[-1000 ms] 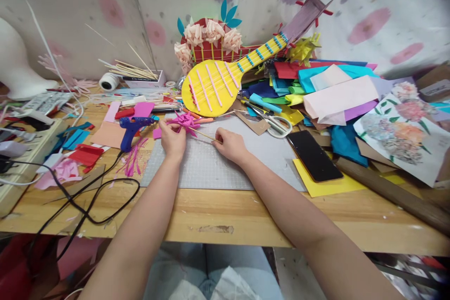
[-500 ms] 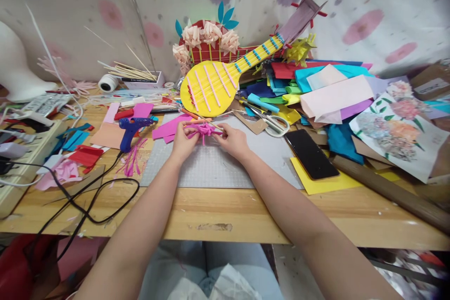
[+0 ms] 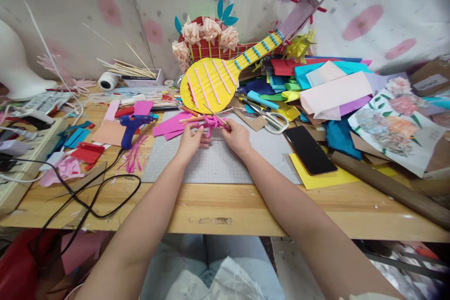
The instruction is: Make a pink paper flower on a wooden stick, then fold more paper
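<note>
A knotted strip of magenta crepe paper (image 3: 212,123), with loose ends and a thin stick by it, is pinched at its right end by my right hand (image 3: 237,138). My left hand (image 3: 191,143) is just left of the strip, fingers apart, holding nothing that I can make out. Both hands are over the grey cutting mat (image 3: 214,168). Flat magenta paper pieces (image 3: 172,125) lie beyond my left hand. Behind the hands rests a yellow paper lute (image 3: 207,86) with pink strips across its body.
On the left are a blue glue gun (image 3: 131,129) with a looped black cable, magenta shreds (image 3: 136,152) and a power strip (image 3: 38,150). To the right lie white-handled scissors (image 3: 276,123), a black phone (image 3: 310,150), a brown tube (image 3: 386,187) and piled coloured paper (image 3: 335,89).
My left hand has let go of the magenta strip and its fingers have spread. The strip has shifted slightly right and up, still in my right hand.
</note>
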A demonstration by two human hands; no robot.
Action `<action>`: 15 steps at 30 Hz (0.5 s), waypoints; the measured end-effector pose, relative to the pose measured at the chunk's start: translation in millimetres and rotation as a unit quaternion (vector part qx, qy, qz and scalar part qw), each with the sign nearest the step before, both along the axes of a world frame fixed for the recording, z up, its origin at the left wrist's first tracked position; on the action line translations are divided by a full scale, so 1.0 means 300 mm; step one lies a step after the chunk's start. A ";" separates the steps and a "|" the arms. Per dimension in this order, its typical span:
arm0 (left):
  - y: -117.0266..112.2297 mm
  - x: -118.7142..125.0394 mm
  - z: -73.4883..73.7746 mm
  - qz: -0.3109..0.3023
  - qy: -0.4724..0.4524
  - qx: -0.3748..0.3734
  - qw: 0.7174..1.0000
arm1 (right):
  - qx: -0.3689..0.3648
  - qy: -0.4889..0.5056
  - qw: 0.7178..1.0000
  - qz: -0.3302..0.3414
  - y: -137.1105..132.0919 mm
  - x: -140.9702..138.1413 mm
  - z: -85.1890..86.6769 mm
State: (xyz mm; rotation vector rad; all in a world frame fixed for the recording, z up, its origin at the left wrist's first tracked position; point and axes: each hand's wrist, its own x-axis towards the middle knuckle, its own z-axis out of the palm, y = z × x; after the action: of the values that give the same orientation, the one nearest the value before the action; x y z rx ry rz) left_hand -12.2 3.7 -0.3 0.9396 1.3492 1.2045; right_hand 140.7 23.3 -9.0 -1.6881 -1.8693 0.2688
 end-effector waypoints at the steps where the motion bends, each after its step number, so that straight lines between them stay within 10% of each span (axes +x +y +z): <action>1: -0.006 0.011 0.009 -0.011 -0.034 -0.026 0.999 | 0.000 0.001 1.000 0.001 -0.001 -0.001 0.001; 15: -0.009 -0.013 0.040 0.007 -0.123 -0.066 0.990 | 0.031 0.009 0.999 0.025 -0.010 -0.004 -0.001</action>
State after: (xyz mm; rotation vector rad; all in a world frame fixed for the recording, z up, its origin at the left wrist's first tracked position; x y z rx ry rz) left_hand -16.2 0.9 11.7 0.6651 1.2226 1.1845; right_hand 139.4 20.4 -9.4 -1.5948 -1.8886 0.2418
